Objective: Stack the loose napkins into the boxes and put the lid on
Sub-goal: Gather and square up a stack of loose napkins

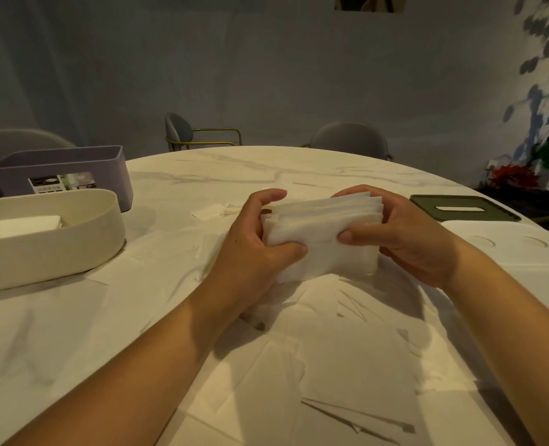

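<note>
My left hand (250, 252) & right hand (411, 243) each curl round one end of the napkin stack (324, 225). Light, floppy, sheets slide easily; prob best squeezed at both ends.

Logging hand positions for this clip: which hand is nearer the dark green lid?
Right. The right hand grips the napkin stack just left of the green lid; the left hand grips the stack's opposite end, farther away.
</note>
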The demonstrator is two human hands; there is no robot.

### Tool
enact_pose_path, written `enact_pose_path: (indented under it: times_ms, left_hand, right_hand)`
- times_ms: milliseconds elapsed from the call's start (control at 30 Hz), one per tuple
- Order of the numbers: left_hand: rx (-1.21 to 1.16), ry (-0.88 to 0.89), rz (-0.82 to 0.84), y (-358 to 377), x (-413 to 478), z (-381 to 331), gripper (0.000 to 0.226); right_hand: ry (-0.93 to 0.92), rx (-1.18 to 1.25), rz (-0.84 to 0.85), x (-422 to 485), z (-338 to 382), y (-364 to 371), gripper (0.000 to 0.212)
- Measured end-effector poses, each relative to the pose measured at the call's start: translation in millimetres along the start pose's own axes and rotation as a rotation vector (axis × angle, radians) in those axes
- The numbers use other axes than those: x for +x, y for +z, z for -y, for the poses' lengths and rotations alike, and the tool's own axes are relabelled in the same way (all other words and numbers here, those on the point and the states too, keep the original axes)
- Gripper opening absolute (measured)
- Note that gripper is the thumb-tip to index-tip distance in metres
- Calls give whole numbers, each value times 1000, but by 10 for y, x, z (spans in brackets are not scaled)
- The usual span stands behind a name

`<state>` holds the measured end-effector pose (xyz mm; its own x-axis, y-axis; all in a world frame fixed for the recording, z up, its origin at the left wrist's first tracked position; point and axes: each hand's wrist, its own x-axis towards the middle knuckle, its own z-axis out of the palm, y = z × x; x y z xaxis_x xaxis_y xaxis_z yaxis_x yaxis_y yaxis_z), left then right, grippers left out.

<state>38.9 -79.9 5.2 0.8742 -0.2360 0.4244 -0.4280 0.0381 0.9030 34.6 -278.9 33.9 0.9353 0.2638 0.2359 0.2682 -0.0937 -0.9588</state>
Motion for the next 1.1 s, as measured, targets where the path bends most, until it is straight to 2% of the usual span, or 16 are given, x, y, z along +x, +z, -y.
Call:
enact_pose_path:
  times_ms: [267,467,600,667,767,867,933,1000,1100]
  left_hand:
    - [121,26,52,40,-45,-52,59]
    - [218,64,-15,110,-46,-58,52]
    - [198,48,-100,128,-30,-54,53]
    - [148,7,-137,111,-11,-91,56]
    - [-13,-141,-149,41,29,-168,63]
    - [-170,-306,-60,7,26,-200,68]
    - [-169,-365,21,1,3,-212,68]
    - [-142,-384,99,19,-17,-242,64]
    - [-160,-398,165,45,-32,-340,46]
  right_hand:
    - [-37,0,-72,14,33,46,30]
    - [-99,-221,-86,8,24,56,50]
    - [-26,-341,-32,-19,2,-3,71]
    - [-11,-297,-50,-20,16,0,70]
    - [-4,-87,-98,-12,91,13,65]
    - [36,96,-175,1,107,53,62]
    - [62,155,-261,-1,101,119,51]
    - [63,169,-338,-6,103,195,44]
    - [34,151,-401,-35,162,304,41]
